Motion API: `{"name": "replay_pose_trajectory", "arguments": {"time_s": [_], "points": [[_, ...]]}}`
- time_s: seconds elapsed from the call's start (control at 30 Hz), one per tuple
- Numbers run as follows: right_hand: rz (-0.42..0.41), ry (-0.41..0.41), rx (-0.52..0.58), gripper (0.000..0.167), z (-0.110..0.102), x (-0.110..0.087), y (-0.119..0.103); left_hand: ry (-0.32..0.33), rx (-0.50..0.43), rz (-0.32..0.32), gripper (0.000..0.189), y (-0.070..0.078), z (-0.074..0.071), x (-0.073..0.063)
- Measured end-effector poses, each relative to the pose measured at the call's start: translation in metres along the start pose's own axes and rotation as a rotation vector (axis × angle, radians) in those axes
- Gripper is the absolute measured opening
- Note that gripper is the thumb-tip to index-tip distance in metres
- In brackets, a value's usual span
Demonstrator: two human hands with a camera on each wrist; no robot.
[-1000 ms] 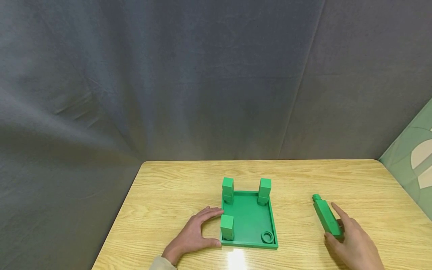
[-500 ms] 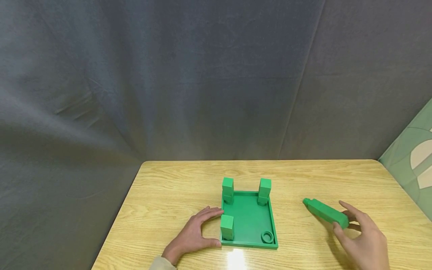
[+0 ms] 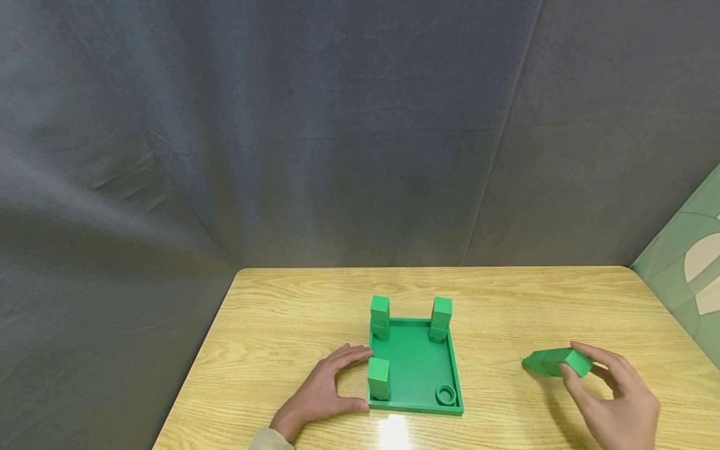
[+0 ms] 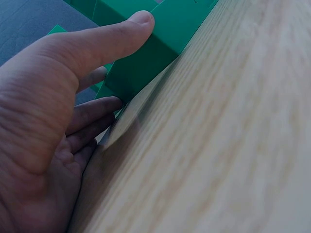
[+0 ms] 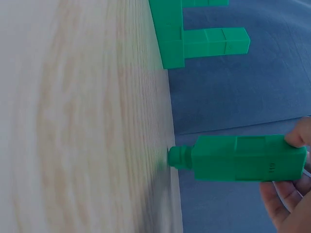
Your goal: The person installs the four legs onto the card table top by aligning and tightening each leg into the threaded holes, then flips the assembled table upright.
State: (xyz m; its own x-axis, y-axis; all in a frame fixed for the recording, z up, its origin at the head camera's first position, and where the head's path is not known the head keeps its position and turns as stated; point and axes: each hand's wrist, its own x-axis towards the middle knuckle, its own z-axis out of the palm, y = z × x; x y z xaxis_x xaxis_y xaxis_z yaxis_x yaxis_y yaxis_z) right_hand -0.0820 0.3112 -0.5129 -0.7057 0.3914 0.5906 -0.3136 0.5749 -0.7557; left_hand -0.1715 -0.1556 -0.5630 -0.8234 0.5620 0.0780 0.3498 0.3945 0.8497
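Observation:
A shallow green tray [image 3: 413, 362] lies on the table, with square green posts standing at three corners: back left [image 3: 380, 312], back right [image 3: 441, 315] and front left [image 3: 379, 378]. A round green socket [image 3: 446, 395] shows in its front right corner. My left hand [image 3: 326, 390] rests beside the tray, straight fingertips and thumb touching its left wall. To the right, my right hand [image 3: 619, 394] pinches the thick end of a loose green leg [image 5: 248, 158], whose narrow threaded-looking tip points down at the tabletop. Whether that tip touches the wood I cannot tell.
The light wooden table [image 3: 292, 300] carries everything. A dark grey cloth [image 3: 360, 137] hangs behind it and along the left side. At the far right is a green patterned fabric [image 3: 697, 262].
My right hand has raised the thick end of the leg, turning it from lying flat to steeply tilted with its tip down. The left hand and the tray stay put.

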Motion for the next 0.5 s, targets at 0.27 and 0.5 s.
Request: {"name": "replay_pose_trajectory", "arguments": {"time_s": [0.27,0.5], "points": [[-0.018,-0.018,0.075,0.047,0.001,0.001,-0.006,-0.002,0.001,-0.003,0.087,0.001,0.0,0.0],[-0.138,-0.039,0.203,0.043,0.011,0.0,-0.017,-0.01,0.004,-0.006,0.087,0.001,-0.001,-0.001]]}}
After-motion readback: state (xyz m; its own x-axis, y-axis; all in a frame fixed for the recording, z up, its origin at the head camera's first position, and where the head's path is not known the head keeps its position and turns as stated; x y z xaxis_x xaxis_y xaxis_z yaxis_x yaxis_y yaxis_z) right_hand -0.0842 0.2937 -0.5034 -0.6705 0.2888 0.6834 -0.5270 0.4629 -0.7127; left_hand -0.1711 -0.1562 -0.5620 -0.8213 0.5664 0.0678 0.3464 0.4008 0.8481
